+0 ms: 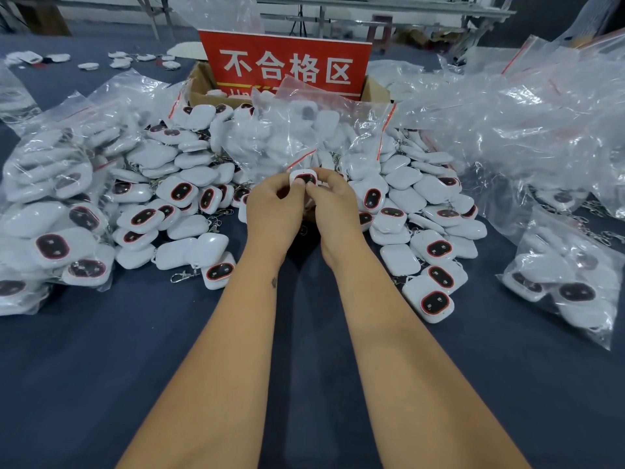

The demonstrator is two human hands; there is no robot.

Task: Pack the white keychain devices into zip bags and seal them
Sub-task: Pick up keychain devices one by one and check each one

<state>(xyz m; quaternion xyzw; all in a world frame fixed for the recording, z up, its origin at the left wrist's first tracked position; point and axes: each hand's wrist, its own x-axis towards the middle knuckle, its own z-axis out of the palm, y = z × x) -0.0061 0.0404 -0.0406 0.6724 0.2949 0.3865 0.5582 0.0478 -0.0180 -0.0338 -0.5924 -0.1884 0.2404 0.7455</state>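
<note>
blue table [101, 367] | L hand [274, 204] + R hand [333, 206] both pinch 1 keychain device [303, 179] btwn fingertips

Dark blue table [101, 367] — loose white keychain devices [189, 194], filled zip bags [47, 204], cardboard box [203, 86].

My arms are bare from the bottom of the view up to the wrists, with no sleeve, glove, watch or band showing on either one. My left hand [275, 201] and my right hand [333, 206] wear no rings that I can make out, and the nails look short and unpainted. A small dark mark [274, 282], too small to read, sits on my left forearm just below the wrist.
</note>
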